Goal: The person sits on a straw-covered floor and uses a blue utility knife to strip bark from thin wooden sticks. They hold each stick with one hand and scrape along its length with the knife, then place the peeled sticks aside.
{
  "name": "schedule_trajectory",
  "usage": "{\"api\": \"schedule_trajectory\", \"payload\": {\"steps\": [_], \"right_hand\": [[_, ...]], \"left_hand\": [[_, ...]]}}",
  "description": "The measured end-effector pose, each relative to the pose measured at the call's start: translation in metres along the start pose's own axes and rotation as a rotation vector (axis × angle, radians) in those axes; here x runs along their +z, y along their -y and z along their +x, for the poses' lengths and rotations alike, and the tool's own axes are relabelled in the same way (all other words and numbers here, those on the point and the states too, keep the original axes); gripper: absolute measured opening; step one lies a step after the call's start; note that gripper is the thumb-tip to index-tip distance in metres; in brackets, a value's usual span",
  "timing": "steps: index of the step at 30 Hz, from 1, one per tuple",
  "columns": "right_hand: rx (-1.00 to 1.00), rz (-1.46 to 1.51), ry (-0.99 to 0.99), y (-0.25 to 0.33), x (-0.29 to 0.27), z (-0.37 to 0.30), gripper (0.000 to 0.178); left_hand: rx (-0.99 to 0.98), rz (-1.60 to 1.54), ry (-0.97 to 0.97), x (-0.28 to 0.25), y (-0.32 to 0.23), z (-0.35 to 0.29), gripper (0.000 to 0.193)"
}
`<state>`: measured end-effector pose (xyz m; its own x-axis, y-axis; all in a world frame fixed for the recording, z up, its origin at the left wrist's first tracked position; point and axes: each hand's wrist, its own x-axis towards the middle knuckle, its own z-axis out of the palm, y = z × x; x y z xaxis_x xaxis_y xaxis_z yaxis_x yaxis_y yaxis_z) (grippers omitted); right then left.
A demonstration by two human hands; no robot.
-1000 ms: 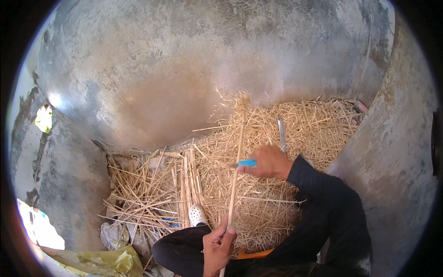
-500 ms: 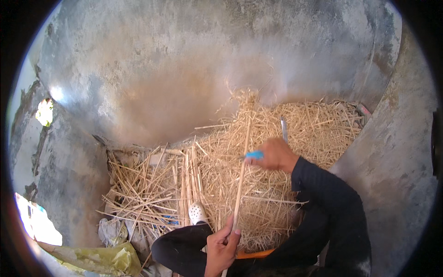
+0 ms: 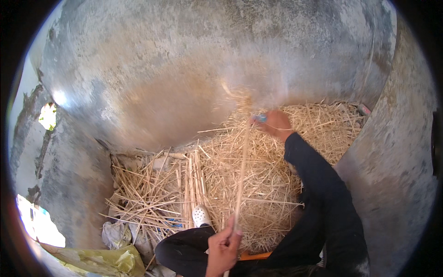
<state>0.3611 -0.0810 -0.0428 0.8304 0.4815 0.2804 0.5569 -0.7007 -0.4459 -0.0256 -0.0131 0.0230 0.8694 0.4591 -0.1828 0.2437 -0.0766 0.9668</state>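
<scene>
My left hand (image 3: 223,249) is closed around the near end of a long, thin, pale bamboo-like strip (image 3: 241,184). The strip runs away from me toward the far wall, its far part smeared by motion. Closed on a small blue-handled tool (image 3: 261,118), my right hand (image 3: 278,124) is at the strip's far part. Blur hides the tool's working end, so I cannot make out its exact kind. Curled shavings (image 3: 242,99) bunch at the far tip of the strip. Under both hands lies a thick heap of straw-coloured shavings (image 3: 272,180).
Several loose strips (image 3: 147,189) lie crisscrossed at the left, beside a row of straighter strips (image 3: 194,173). A white clog (image 3: 200,215) is on my foot. Yellowish plastic sheeting (image 3: 110,261) sits at the lower left. A grey concrete wall (image 3: 184,60) rises behind the heap.
My right hand has moved away from me along the strip with the blue-handled tool, from its middle to its far part. My left hand keeps its hold at the near end.
</scene>
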Motion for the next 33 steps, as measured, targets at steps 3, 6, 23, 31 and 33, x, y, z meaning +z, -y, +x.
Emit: {"api": "schedule_trajectory", "payload": {"steps": [3,6,23,31,33], "right_hand": [[-0.088,-0.071,-0.166,-0.024,-0.006,-0.005,0.081],[-0.041,-0.089,-0.248,-0.021,-0.01,0.004,0.083],[0.51,1.663,0.476,0.022,-0.007,-0.066,0.037],[0.445,1.428,0.601,0.036,-0.007,-0.064,0.045],[0.369,1.275,0.688,0.04,-0.008,-0.064,0.052]], "left_hand": [[0.0,0.046,0.037,0.004,0.01,-0.005,0.043],[-0.069,-0.134,-0.005,0.007,0.011,0.008,0.042],[-0.078,-0.207,0.25,0.007,0.03,0.035,0.039],[-0.147,-0.498,0.198,0.007,0.041,0.064,0.039],[-0.135,-0.538,0.153,0.0,0.039,0.064,0.04]]}}
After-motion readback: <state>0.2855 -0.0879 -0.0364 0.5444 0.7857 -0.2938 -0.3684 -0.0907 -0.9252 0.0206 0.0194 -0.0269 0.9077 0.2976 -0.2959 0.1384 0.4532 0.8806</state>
